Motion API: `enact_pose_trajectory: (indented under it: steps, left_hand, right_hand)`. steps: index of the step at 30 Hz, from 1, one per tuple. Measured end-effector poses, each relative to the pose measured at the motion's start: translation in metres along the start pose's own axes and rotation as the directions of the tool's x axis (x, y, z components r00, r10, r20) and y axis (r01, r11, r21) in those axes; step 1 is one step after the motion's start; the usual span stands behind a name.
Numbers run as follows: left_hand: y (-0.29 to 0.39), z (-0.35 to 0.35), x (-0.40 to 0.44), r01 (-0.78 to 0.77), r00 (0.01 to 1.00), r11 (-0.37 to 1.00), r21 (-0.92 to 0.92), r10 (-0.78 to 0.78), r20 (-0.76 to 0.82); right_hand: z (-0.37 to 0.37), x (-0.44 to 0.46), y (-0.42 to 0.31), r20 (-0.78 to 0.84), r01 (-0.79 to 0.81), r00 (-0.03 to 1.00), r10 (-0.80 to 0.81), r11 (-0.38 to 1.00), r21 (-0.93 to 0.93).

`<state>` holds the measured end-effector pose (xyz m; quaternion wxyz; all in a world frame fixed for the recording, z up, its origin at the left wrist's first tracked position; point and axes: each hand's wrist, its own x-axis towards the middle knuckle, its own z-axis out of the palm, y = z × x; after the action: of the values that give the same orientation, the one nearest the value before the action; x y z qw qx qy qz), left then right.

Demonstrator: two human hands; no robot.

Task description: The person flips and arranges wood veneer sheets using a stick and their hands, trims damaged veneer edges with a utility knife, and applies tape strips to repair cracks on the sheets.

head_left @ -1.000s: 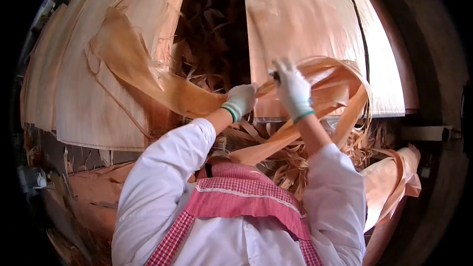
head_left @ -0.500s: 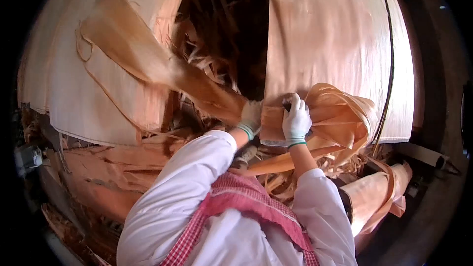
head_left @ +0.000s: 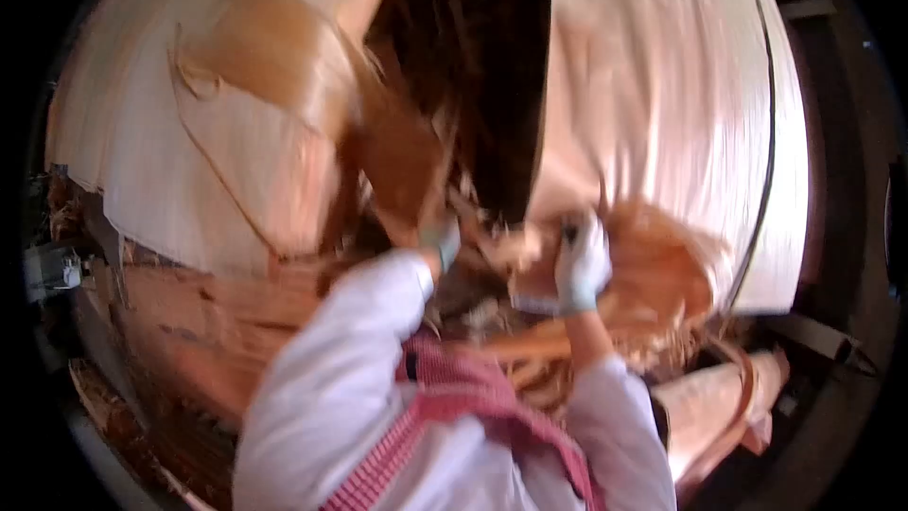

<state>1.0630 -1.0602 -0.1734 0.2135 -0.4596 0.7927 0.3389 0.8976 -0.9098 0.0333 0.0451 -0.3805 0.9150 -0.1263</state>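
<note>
My left hand [head_left: 442, 241], in a white glove with a green cuff, is blurred at the lower end of a brown veneer strip [head_left: 402, 156]. The strip runs up over the left veneer stack [head_left: 236, 161]. My right hand [head_left: 582, 260], gloved too, is closed round a small dark object [head_left: 569, 231] at the lower left corner of the right veneer stack [head_left: 672, 95]. Just right of that hand lies a bunched, folded veneer piece [head_left: 662, 265]. What my left fingers hold is smeared by motion.
A dark gap [head_left: 501, 66] with loose scraps lies between the stacks. A rolled veneer bundle [head_left: 709, 407] lies at the lower right. A dark cord [head_left: 768, 114] crosses the right stack. Reddish sheets [head_left: 208, 322] lie at the lower left.
My left hand has moved left, away from my right hand, and the brown strip has shifted with it. My right hand has moved down along with the right stack's corner in view.
</note>
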Motion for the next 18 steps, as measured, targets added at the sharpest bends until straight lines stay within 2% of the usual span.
enact_pose_trajectory:
  steps: [1,2,5,6,7,9,10,11,12,13,14,15,18]
  left_hand:
    - [0.002,-0.032,0.018,0.010,0.998,0.998,-0.060,-0.014,-0.061]
    - [0.006,-0.053,0.023,0.012,0.992,0.991,-0.132,-0.028,-0.122]
    - [0.019,-0.098,0.001,-0.171,0.951,0.920,-0.353,0.059,-0.304]
    - [-0.003,-0.072,0.011,-0.384,0.915,0.631,-0.674,0.163,-0.369]
    - [0.005,-0.088,-0.030,-0.370,0.926,0.476,-0.798,0.117,-0.360]
    - [0.008,-0.125,-0.091,-0.545,0.831,0.638,-0.544,0.324,-0.452]
    - [-0.003,-0.119,-0.099,-0.567,0.823,0.568,-0.597,0.365,-0.435]
    - [0.001,-0.141,-0.128,-0.471,0.879,0.557,-0.684,0.359,-0.313]
    - [-0.006,-0.149,-0.144,-0.497,0.865,0.577,-0.648,0.385,-0.322]
    - [-0.012,-0.151,-0.152,-0.511,0.858,0.600,-0.615,0.401,-0.322]
    - [-0.007,-0.162,-0.171,-0.502,0.861,0.609,-0.614,0.421,-0.285]
    - [0.001,-0.179,-0.196,-0.494,0.862,0.616,-0.613,0.442,-0.250]
    - [0.023,-0.203,-0.249,-0.741,0.663,0.593,-0.315,0.721,-0.203]
  right_hand:
    - [-0.005,0.033,-0.016,0.013,-0.080,0.997,0.080,0.997,0.013]
    - [-0.010,0.036,-0.016,0.051,-0.095,0.994,0.094,0.995,0.020]
    - [-0.010,0.033,-0.007,0.062,-0.051,0.997,0.047,0.997,0.061]
    - [-0.011,0.030,-0.003,-0.055,-0.032,0.998,0.042,0.985,0.169]
    - [-0.017,0.025,-0.001,-0.173,0.008,0.984,0.041,0.963,0.269]
    - [-0.065,0.013,-0.003,-0.397,0.064,0.913,0.096,0.926,0.373]
    - [-0.073,-0.001,0.019,-0.339,0.064,0.914,0.222,0.747,0.661]
    - [-0.108,-0.011,0.023,-0.447,0.229,0.840,0.307,0.546,0.806]
    - [-0.143,-0.021,0.027,-0.543,0.436,0.746,0.385,0.333,0.836]
    - [-0.188,-0.042,0.029,-0.651,0.405,0.667,0.362,0.558,0.724]
    - [-0.218,-0.065,0.037,-0.717,0.384,0.595,0.363,0.656,0.650]
    - [-0.239,-0.086,0.050,-0.733,0.388,0.553,0.397,0.655,0.648]
    - [-0.283,-0.154,0.091,-0.741,0.405,0.453,0.496,0.625,0.667]
